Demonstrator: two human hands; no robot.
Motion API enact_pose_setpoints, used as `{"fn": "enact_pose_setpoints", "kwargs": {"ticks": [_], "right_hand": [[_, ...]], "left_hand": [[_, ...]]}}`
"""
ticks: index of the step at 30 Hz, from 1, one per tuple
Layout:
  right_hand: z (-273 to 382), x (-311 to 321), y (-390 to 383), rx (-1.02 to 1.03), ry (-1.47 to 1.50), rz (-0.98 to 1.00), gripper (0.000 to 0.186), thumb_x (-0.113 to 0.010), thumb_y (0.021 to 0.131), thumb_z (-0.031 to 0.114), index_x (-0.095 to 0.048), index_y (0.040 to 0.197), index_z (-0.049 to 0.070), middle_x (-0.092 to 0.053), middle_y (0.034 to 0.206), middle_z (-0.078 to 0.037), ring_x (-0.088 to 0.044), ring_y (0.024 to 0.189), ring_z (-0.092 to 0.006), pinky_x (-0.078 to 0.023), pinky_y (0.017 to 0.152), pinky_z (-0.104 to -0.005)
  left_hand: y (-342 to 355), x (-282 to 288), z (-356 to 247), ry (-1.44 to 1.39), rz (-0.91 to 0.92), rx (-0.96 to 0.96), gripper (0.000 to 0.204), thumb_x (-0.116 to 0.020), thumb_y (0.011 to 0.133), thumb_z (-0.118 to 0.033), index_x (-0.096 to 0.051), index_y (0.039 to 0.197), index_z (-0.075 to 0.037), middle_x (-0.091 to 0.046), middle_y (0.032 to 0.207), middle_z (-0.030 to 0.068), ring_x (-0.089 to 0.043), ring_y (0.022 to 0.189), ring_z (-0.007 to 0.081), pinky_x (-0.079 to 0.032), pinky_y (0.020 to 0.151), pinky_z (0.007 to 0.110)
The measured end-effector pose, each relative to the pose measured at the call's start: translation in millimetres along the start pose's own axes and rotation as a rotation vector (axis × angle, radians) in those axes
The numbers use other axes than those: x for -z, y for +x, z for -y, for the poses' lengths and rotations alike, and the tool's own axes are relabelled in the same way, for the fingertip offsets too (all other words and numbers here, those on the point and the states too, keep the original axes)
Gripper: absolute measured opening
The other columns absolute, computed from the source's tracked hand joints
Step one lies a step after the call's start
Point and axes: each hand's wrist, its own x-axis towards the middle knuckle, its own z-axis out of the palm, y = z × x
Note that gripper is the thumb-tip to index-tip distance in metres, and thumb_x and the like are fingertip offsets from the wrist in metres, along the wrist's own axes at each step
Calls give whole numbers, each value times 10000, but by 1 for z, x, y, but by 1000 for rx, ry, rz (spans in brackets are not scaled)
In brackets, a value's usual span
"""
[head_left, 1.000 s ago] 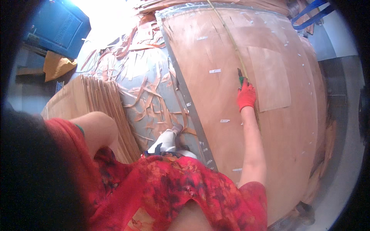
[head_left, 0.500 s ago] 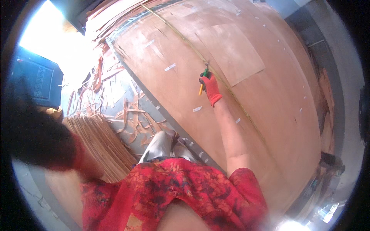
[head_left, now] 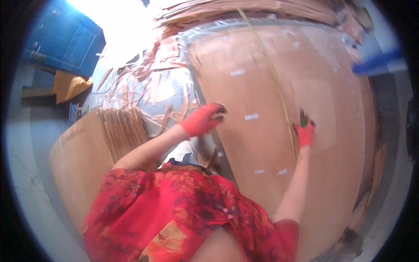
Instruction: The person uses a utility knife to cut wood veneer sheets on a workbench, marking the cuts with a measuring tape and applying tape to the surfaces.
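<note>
My right hand (head_left: pixel 306 133), in a red glove, is closed around a green-handled cutting tool (head_left: pixel 303 119) with a dark tip. It lies over a large wooden veneer sheet (head_left: pixel 238 96), just right of a long yellow straight strip (head_left: pixel 276 82). Small white tape pieces (head_left: pixel 251 117) are on the sheet. My left hand (head_left: pixel 205 118), also red-gloved, is raised over the sheet's left edge with its dark-tipped fingers curled; whether they hold anything is unclear in the blur. A pale rectangular patch (head_left: pixel 321 102) shows right of the tool.
Stacked veneer (head_left: pixel 78 148) stands at left. Veneer offcuts (head_left: pixel 166 61) litter the grey floor. A blue panel (head_left: pixel 65 39) and yellow item (head_left: pixel 72 87) are at upper left, more sheets (head_left: pixel 248 11) at the far edge, a blurred blue bar (head_left: pixel 377 61) at upper right.
My left hand has come forward from the left side to over the sheet's edge. My right hand with the tool now appears lower and farther right. The view has swung, shifting the scene.
</note>
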Motion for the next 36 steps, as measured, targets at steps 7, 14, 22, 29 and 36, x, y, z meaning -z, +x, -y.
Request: {"fn": "enact_pose_setpoints", "kwargs": {"ticks": [7, 14, 22, 29, 36], "right_hand": [[-18, -10, 1, -21, -77, -19, 357, -710, 828, 199, -674, 1148, 46, -686, 1088, -156, -636, 1033, -341, -494, 880, -447], [20, 53, 10, -376, 17, -43, 186, -684, 840, 165, -650, 938, 11, -679, 742, -116, -662, 640, -314, -509, 591, -419], [87, 36, -8, -229, -273, -111, 273, -671, 872, 270, -639, 964, 15, -680, 934, -196, -661, 859, -383, -509, 726, -486], [155, -1, -12, -428, 183, 31, 228, -660, 878, 245, -689, 938, 27, -686, 793, -70, -672, 752, -233, -494, 655, -410], [183, 14, -49, -624, 1401, -63, 349, -617, 953, 277, -589, 1232, 69, -662, 1136, -55, -647, 976, -201, -546, 780, -340]], "left_hand": [[48, 38, 37, 3, 191, 113, 305, -634, 912, -237, -616, 1155, -54, -636, 1124, 156, -611, 1092, 349, -495, 928, 417], [76, 51, 58, -25, 238, 61, 320, -652, 896, -231, -606, 1154, -47, -621, 1142, 163, -597, 1093, 357, -486, 929, 429], [58, 20, 21, -25, 378, -216, 421, -673, 887, -267, -567, 1220, -33, -608, 1190, 172, -583, 1122, 353, -467, 959, 444], [17, 53, 41, 80, 316, -135, 545, -695, 851, -222, -502, 1321, -25, -535, 1323, 197, -529, 1204, 367, -433, 1015, 451], [86, 79, 47, 28, 253, -455, 1067, -868, 648, -262, -291, 1510, -10, -236, 1566, 275, -234, 1446, 473, -228, 1191, 532]]}}
